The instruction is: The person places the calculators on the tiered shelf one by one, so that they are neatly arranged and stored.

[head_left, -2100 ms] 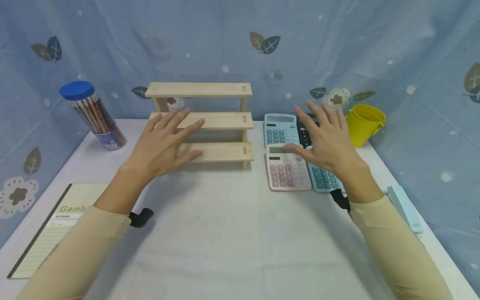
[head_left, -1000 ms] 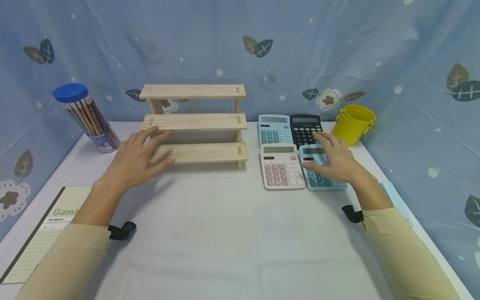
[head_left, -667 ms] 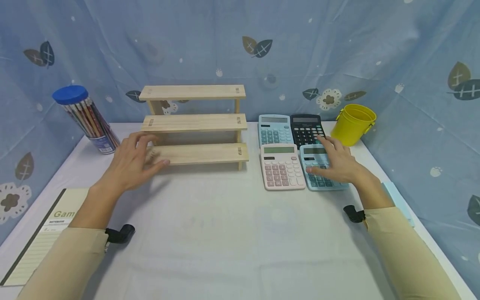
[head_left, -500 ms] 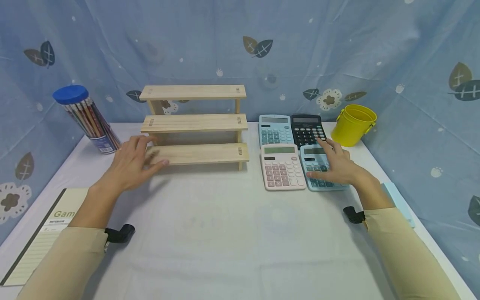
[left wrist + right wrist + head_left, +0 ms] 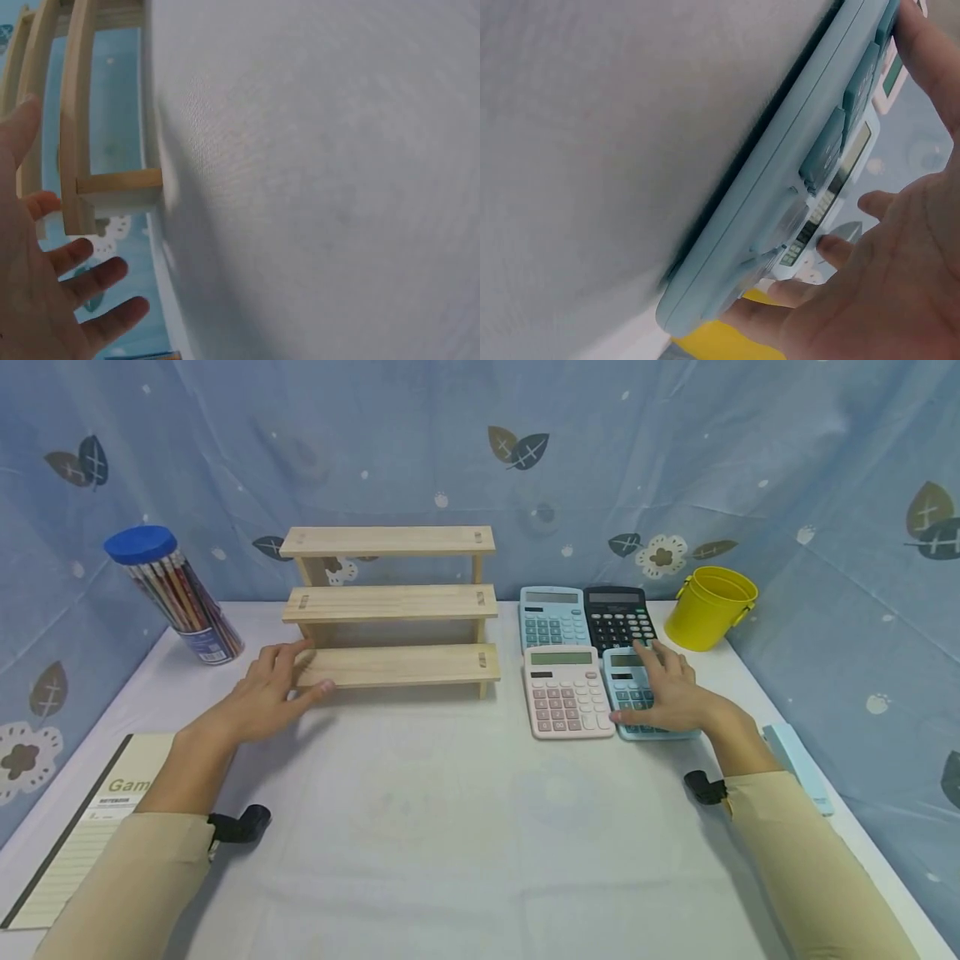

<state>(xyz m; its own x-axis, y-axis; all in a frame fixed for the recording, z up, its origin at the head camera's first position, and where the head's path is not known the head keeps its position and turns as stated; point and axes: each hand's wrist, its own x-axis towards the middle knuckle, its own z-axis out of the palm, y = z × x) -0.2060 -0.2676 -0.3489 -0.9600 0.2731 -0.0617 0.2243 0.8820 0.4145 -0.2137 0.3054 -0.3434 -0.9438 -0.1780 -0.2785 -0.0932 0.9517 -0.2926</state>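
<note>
A three-tier wooden shelf (image 5: 405, 665) stands at the back left of the table. My left hand (image 5: 258, 697) is at the left end of its lowest board, thumb in front and fingers spread around that end; the left wrist view shows nothing in the palm. My right hand (image 5: 675, 700) lies spread over the front blue calculator (image 5: 739, 217), thumb by its left side and fingers toward its upper right. Beside that one are a pink calculator (image 5: 567, 693), a lighter blue calculator (image 5: 553, 618) and a black calculator (image 5: 617, 617), all flat on the table.
A yellow bucket (image 5: 708, 610) stands behind my right hand, and a light blue long object (image 5: 798, 768) lies by the right edge. At left are a blue-lidded jar of pencils (image 5: 180, 597) and a notebook (image 5: 90, 843). A patterned blue curtain (image 5: 420, 452) encloses the table.
Both hands have come down from above the table: the left back and leftward to the shelf's end, the right onto the front blue calculator. In the last half second they barely move.
</note>
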